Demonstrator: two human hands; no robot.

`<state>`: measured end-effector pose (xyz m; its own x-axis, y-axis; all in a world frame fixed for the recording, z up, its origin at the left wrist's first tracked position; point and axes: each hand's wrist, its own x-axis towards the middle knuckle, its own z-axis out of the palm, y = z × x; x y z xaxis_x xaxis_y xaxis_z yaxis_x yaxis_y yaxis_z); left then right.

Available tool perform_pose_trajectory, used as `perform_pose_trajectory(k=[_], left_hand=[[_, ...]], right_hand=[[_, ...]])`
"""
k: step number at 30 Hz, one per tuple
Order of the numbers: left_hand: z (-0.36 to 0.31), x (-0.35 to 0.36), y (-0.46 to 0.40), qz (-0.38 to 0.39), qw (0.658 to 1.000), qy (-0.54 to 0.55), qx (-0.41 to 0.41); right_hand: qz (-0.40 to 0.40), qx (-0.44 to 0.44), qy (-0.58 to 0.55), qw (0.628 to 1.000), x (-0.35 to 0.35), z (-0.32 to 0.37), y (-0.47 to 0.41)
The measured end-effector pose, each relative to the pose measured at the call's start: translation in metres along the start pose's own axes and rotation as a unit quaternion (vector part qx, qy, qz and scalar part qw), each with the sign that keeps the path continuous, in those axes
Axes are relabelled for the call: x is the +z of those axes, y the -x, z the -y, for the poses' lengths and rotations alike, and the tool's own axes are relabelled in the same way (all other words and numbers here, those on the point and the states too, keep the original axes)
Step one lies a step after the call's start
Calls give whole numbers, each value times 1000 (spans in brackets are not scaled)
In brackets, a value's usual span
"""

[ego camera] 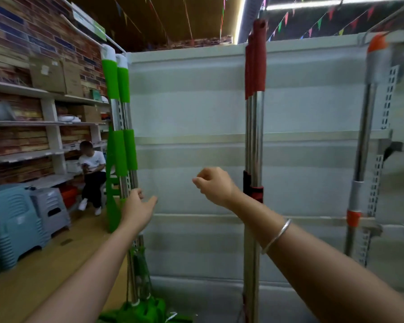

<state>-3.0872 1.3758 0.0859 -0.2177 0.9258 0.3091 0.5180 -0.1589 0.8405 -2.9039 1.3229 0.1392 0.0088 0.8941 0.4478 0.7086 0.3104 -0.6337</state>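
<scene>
Two green-handled mops (123, 145) stand upright against the left end of a white shelf panel (191, 117). My left hand (138, 207) reaches toward their steel poles with fingers relaxed, right beside them and gripping nothing. Red-handled mops (254, 94) stand upright near the middle of the panel. My right hand (214, 183) hovers in front of the panel with fingers curled and nothing in it, left of the red mops' black collar. A silver bangle sits on that wrist. An orange-tipped mop (369, 117) stands at the right.
Stacked blue and grey plastic stools (26, 217) stand on the floor at the left. A person (91, 173) sits beyond them by wall shelves with cardboard boxes (56, 75). A perforated shelf upright (387, 99) rises at the right.
</scene>
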Motion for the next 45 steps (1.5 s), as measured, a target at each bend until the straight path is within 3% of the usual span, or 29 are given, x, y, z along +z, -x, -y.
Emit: perform_pose_trajectory(k=[6, 10, 15, 22, 33, 45], left_hand=[[-3, 55, 130, 63, 996, 23, -66], [-17, 64, 190, 85, 995, 4, -58], [-30, 58, 243, 100, 994, -7, -42], [-11, 61, 335, 176, 982, -15, -65], [0, 75, 428, 239, 967, -44, -74], [-21, 127, 533, 237, 960, -28, -148]], right_hand=[[64, 73, -6, 995, -46, -65, 103], [74, 101, -12, 992, -69, -86, 154], [66, 134, -55, 987, -85, -93, 224], [74, 196, -112, 971, -83, -83, 310], [98, 258, -123, 953, -99, -105, 403], [165, 285, -132, 935, -148, -167, 485]])
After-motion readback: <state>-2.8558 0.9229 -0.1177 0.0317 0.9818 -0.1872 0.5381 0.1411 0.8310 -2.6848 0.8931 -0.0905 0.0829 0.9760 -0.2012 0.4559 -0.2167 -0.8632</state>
